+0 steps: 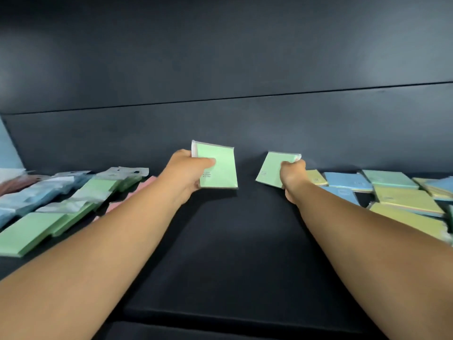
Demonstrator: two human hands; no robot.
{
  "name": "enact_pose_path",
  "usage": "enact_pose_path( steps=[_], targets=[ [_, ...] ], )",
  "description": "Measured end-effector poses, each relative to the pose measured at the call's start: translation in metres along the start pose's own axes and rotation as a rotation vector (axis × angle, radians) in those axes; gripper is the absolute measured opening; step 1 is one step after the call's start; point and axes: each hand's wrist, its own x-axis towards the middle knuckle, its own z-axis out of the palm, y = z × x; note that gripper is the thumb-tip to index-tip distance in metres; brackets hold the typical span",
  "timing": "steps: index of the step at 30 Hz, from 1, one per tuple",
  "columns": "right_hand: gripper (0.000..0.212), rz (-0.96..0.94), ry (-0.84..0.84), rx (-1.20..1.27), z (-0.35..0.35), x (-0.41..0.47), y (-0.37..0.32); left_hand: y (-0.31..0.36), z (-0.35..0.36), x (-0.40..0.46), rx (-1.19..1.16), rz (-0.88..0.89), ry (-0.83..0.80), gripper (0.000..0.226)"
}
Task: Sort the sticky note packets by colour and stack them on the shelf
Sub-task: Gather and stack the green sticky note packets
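My left hand (188,173) grips a green sticky note packet (219,165) by its left edge, thumb on top, held just above the dark shelf (220,253). My right hand (293,176) pinches a second green packet (269,170) at its right corner, tilted over the shelf. On the left lie green packets (31,231), blue packets (31,195) and pink packets (144,186) in overlapping rows. A loose heap of yellow packets (407,200) and blue packets (348,181) lies on the right.
The dark back wall (220,123) of the shelf rises right behind both hands. The shelf's front edge (220,312) runs across below my forearms. A pale blue panel (9,148) shows at the far left.
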Motion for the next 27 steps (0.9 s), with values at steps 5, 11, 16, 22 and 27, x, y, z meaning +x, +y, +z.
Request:
enact_pose_path(
  steps=[5,11,16,22,27],
  targets=[
    [0.037,-0.031,0.029,-0.05,-0.022,0.011,-0.002,-0.017,0.026,0.022,-0.04,-0.069,0.038,0.02],
    [0.019,0.012,-0.066,0.12,-0.038,0.004,-0.008,-0.038,0.036,0.049,-0.072,-0.186,0.032,0.027],
    [0.008,0.024,-0.158,0.184,-0.04,0.007,-0.008,-0.045,0.046,0.069,0.402,-0.105,0.085,0.035],
    [0.015,0.086,-0.232,0.173,-0.034,0.007,-0.006,-0.044,0.057,0.067,0.892,-0.029,0.09,0.046],
    [0.015,0.188,-0.327,0.016,-0.017,-0.001,-0.008,-0.037,0.056,0.056,0.779,-0.034,0.102,0.053]
  ],
)
